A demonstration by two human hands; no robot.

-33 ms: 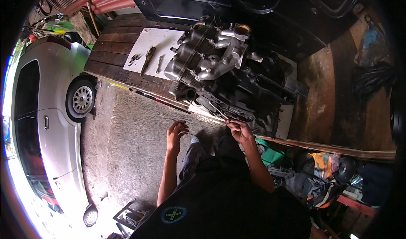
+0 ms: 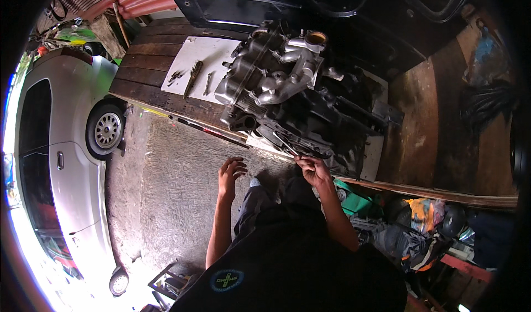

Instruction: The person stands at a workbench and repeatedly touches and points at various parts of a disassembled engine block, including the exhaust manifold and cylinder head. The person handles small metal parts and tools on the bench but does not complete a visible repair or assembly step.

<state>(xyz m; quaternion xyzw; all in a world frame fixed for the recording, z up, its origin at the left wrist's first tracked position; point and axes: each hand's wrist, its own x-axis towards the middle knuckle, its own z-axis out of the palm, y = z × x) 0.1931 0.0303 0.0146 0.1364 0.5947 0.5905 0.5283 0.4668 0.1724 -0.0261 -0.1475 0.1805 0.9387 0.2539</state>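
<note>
My right hand [image 2: 314, 171] is closed round the near end of a slim metal wrench [image 2: 287, 145]. The wrench's far end points up and left against the dark lower side of an engine [image 2: 276, 74], where its tip is hard to make out. Nothing is in my left hand [image 2: 231, 170], held in the air left of the right one with loosely curled, parted fingers. The engine lies on the wooden bench, its grey metal cover and round-mouthed intake facing up. Beside it a white board [image 2: 185, 58] carries a brush [image 2: 193, 78], another wrench [image 2: 208, 84] and several small dark bolts [image 2: 176, 78].
The wooden bench [image 2: 144, 71] runs across in front of me, with a large black panel [image 2: 238, 5] behind the engine. A silver car [image 2: 77, 140] stands on the left. Black plastic [image 2: 489, 107] lies at the bench's right; a green item [image 2: 359, 201] and clutter sit below it.
</note>
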